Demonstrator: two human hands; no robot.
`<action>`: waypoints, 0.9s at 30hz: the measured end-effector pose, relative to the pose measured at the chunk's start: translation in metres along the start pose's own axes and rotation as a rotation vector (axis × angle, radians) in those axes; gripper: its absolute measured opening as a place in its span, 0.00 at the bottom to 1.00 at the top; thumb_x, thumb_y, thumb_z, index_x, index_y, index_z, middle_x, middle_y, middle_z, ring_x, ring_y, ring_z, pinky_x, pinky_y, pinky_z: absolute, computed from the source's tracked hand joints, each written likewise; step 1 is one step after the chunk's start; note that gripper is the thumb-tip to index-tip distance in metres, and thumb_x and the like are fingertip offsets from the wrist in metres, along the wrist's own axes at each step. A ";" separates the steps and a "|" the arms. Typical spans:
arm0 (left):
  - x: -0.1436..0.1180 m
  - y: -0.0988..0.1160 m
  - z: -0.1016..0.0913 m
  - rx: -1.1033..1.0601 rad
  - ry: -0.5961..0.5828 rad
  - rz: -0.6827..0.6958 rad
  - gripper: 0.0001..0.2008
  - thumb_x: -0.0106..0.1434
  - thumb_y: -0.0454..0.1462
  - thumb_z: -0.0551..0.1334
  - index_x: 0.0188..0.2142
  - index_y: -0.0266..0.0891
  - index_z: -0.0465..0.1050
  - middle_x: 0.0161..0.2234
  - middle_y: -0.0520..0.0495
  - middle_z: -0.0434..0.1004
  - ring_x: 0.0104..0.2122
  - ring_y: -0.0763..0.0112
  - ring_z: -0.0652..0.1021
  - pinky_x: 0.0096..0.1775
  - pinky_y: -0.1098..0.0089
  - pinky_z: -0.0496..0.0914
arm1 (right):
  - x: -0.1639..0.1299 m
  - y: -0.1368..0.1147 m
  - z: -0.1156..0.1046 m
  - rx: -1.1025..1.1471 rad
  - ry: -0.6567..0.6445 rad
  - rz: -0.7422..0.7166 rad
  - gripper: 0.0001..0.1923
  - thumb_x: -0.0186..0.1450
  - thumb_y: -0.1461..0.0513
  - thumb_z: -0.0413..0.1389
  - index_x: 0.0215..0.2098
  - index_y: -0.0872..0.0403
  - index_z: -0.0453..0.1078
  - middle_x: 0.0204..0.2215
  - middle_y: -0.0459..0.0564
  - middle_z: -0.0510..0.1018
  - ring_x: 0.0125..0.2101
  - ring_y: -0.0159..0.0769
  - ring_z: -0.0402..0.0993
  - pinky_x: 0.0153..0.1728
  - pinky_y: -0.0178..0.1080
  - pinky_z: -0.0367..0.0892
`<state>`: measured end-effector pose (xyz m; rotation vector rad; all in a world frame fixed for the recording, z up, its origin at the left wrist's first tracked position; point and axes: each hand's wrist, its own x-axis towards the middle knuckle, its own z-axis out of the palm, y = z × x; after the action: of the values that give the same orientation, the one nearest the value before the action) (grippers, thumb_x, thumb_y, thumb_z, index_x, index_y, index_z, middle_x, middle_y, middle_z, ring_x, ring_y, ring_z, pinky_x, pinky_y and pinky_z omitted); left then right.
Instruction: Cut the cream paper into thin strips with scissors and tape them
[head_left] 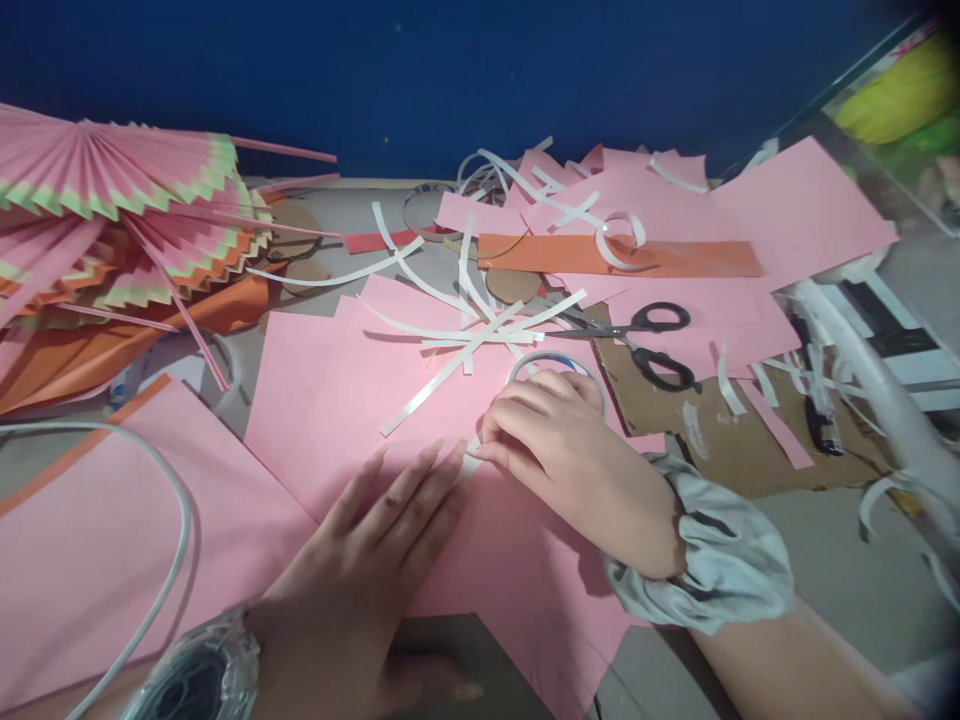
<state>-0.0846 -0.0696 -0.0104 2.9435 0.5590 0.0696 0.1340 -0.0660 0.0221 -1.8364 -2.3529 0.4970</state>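
Pink paper sheet [352, 400], judged light, floppy, easily creased; pinned flat under left hand [375, 560], fingers spread. Tape roll [551, 365] under right hand [570, 450], fingertips pinching its white strip end; best gripped by roll's rim.

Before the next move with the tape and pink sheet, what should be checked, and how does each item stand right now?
1. Left hand flat on the pink sheet: ok.
2. Right hand has its grip on the tape roll: ok.
3. Tape end in the fingertips: cannot tell, too small.
4. White paper strips lying on the sheet near the roll: not ok.
5. Scissors apart from both hands: ok.
6. White cord lying across the other pink sheet: not ok.
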 end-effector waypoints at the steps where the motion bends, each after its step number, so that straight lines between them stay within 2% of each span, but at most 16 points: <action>1: 0.000 0.000 -0.001 0.004 -0.003 0.004 0.47 0.56 0.63 0.45 0.63 0.30 0.49 0.64 0.37 0.46 0.63 0.54 0.48 0.60 0.54 0.36 | 0.000 0.000 0.001 -0.004 0.001 0.001 0.07 0.65 0.62 0.53 0.28 0.53 0.66 0.31 0.45 0.73 0.39 0.41 0.63 0.42 0.45 0.51; 10: -0.001 0.000 -0.001 -0.020 0.006 -0.013 0.46 0.56 0.63 0.45 0.63 0.31 0.50 0.64 0.38 0.48 0.63 0.54 0.47 0.60 0.55 0.35 | -0.001 -0.001 0.002 -0.017 0.006 0.007 0.08 0.66 0.61 0.52 0.28 0.53 0.66 0.30 0.46 0.73 0.38 0.42 0.63 0.43 0.45 0.51; 21: -0.004 0.004 -0.001 -0.050 0.063 -0.054 0.42 0.56 0.61 0.49 0.60 0.36 0.57 0.65 0.51 0.48 0.63 0.53 0.45 0.62 0.56 0.37 | -0.001 -0.001 0.003 0.025 0.010 0.041 0.06 0.64 0.64 0.54 0.28 0.52 0.64 0.29 0.45 0.72 0.37 0.41 0.63 0.41 0.44 0.51; 27: -0.003 0.004 0.000 -0.050 0.044 -0.050 0.42 0.55 0.62 0.50 0.60 0.34 0.58 0.64 0.49 0.50 0.63 0.53 0.47 0.62 0.56 0.37 | -0.001 -0.001 0.003 0.032 -0.008 0.048 0.07 0.65 0.64 0.53 0.28 0.52 0.64 0.29 0.45 0.72 0.37 0.41 0.62 0.42 0.44 0.51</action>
<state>-0.0861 -0.0741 -0.0097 2.8842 0.6270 0.1413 0.1324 -0.0675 0.0202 -1.8843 -2.2968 0.5446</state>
